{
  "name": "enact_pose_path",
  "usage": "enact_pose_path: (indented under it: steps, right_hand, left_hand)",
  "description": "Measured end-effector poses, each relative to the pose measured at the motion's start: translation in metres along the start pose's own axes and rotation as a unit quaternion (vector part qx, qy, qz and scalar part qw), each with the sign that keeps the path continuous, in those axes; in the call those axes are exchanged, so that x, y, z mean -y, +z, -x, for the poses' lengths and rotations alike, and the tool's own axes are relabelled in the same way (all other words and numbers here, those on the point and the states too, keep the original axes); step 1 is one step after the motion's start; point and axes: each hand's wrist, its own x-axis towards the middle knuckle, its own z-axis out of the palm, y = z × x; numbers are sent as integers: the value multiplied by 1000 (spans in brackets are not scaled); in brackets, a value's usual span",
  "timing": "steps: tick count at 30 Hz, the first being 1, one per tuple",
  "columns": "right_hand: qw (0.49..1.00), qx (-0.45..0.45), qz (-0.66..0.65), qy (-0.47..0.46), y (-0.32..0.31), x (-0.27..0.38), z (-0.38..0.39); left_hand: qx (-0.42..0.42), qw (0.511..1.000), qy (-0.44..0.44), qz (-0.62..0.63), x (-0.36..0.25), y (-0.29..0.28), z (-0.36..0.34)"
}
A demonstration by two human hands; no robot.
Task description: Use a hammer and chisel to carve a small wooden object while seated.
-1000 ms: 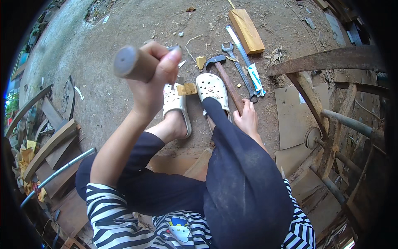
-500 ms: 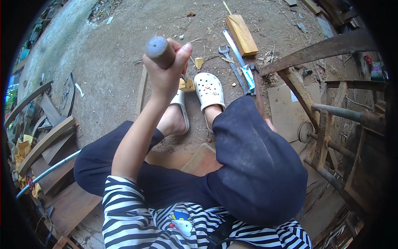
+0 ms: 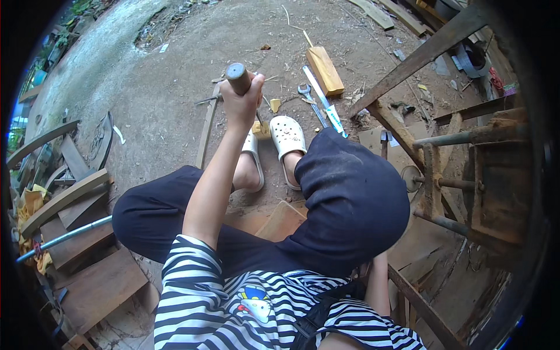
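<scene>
- The left hand [image 3: 240,100] was seen lowered from the raised position of one second earlier, when it stood high and close to the camera; it was now carried down and away, toward the ground just above the feet.
- The wooden handle [image 3: 238,78] was held more nearly upright than in the earlier views, its rounded grey-brown end directed toward the camera; the working end was hidden behind the hand, so the kind of tool could not be told.
- The change was judged to be a downward stroke, brought close to the small yellow wood block [image 3: 261,129] lying between the handle and the white clog [image 3: 288,136] on the right foot.
- The fingers [image 3: 252,92] of the left hand were clenched fully around the handle, no gap being visible; the thumb side was turned away from the camera.
- The right hand, visible beside the right knee one second earlier, was concealed behind the dark trouser leg [image 3: 350,192]; the state of its fingers could not be told.
- On the dirt ground [image 3: 163,87] beyond the feet, a rectangular wooden block [image 3: 325,70], an open-ended spanner [image 3: 308,96] and a long flat blue-and-white tool [image 3: 326,108] were left lying well apart from the hand.
- A rusted metal frame [image 3: 443,169] was noted at the right, and curved wooden pieces [image 3: 64,198] at the left.
</scene>
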Motion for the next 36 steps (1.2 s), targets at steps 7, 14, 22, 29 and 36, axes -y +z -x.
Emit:
enact_pose_path:
  steps: [7,14,22,29,36]
  right_hand:
    - [994,-59,27,-87,-20,107,34]
    - [995,10,13,-103,-39,165,61]
    - [973,95,-147,-148,-21,229,62]
    - [980,150,-109,-67,10,260,37]
    - [973,88,-10,-215,34,267,0]
  left_hand:
    - [-3,998,31,-45,5,-1,0]
    - [3,1000,-5,-31,9,-3,-4]
    - [-4,999,-4,-42,17,-5,-3]
    - [2,997,60,-50,16,-5,-6]
    - [1,999,6,-33,20,-8,-6]
